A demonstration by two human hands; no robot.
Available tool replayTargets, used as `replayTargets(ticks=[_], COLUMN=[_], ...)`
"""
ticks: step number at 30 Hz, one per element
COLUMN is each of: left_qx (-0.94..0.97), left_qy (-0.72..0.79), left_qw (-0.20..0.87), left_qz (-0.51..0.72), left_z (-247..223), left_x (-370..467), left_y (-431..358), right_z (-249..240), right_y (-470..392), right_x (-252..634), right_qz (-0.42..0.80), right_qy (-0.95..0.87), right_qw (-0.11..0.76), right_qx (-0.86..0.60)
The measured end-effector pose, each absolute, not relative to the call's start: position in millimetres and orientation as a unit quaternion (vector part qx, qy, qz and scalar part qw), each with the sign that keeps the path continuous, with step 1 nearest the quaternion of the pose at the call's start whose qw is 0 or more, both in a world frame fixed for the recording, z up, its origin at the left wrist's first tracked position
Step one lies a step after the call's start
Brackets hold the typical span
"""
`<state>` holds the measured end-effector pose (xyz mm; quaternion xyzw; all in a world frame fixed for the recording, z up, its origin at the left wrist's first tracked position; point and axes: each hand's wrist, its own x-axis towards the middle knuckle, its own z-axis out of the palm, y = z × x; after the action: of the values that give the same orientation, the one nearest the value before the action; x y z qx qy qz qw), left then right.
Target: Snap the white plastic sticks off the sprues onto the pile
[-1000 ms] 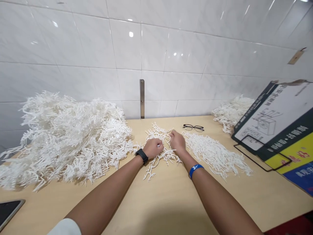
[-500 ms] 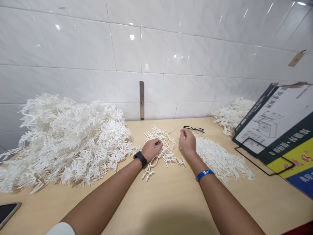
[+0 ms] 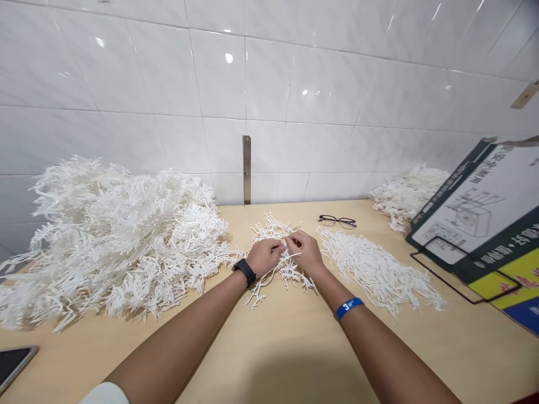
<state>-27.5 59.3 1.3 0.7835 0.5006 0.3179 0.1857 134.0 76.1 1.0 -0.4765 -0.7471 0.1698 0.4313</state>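
My left hand [image 3: 264, 257], with a black band at the wrist, is closed in a pinch on a thin white branched plastic strand [image 3: 272, 275]. Close beside it, my right hand [image 3: 306, 253], wearing a blue wristband, has thumb and forefinger pinched at the same strand; the fingertips partly hide the spot. Beneath and behind both hands lies a small loose heap of white branched strands [image 3: 269, 227]. To the right spreads a flatter bundle of white strands [image 3: 374, 269], laid roughly side by side.
A large tangled pile of white strands [image 3: 126, 241] covers the table's left side. Black-framed glasses [image 3: 337, 221] lie behind the bundle. At right stand a printed cardboard box [image 3: 475, 224], a black wire frame [image 3: 446, 286] and another white pile [image 3: 406, 193]. A phone [image 3: 14, 365] rests front left.
My right hand has moved left, from beside the flat bundle to meet my left hand over the small heap. My left hand has stayed nearly in place. The view has shifted slightly.
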Motion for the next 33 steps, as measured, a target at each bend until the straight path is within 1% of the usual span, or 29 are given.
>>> replayTargets(ticks=[6,10,11,16,18,19,20,22,24,26,29,33], left_qx=[0.801,0.820,0.819,0.779,0.771,0.769,0.770,0.774,0.775,0.775,0.780,0.795], left_qy=[0.488,0.475,0.478,0.519,0.523,0.522,0.520,0.513,0.509,0.507,0.500,0.488], left_qw=[0.163,0.142,0.143,0.175,0.182,0.184,0.185,0.186,0.186,0.188,0.191,0.187], left_qz=[0.307,0.286,0.283,0.305,0.314,0.318,0.321,0.322,0.324,0.327,0.324,0.307], left_z=[2.8,2.0,1.6,-0.1,-0.6,-0.7,-0.7,-0.4,-0.1,0.0,-0.4,-1.2], left_x=[-24.4,-25.0,-25.4,-26.5,-26.6,-26.6,-26.6,-26.4,-26.1,-25.9,-25.7,-25.7], left_y=[57.8,56.0,56.0,58.0,58.8,59.0,59.1,59.0,58.9,59.0,59.2,59.9], right_z=[-2.7,-2.3,-1.7,1.5,3.7,4.9,6.3,8.8,9.8,8.7,3.2,-5.0], right_y=[79.8,95.6,99.7,108.0,104.6,101.8,98.5,90.9,83.5,78.3,77.2,83.3], right_x=[131.4,165.2,176.9,207.1,199.9,193.6,186.6,172.3,160.5,152.2,145.5,143.2], right_qz=[0.175,0.149,0.136,0.026,-0.008,-0.005,0.016,0.101,0.208,0.278,0.291,0.294], right_qy=[-0.682,-0.548,-0.520,-0.538,-0.560,-0.576,-0.594,-0.636,-0.682,-0.726,-0.772,-0.779], right_qw=[0.464,0.548,0.556,0.500,0.502,0.508,0.514,0.504,0.461,0.406,0.358,0.354], right_qx=[-0.537,-0.614,-0.635,-0.678,-0.660,-0.640,-0.619,-0.575,-0.528,-0.480,-0.437,-0.426])
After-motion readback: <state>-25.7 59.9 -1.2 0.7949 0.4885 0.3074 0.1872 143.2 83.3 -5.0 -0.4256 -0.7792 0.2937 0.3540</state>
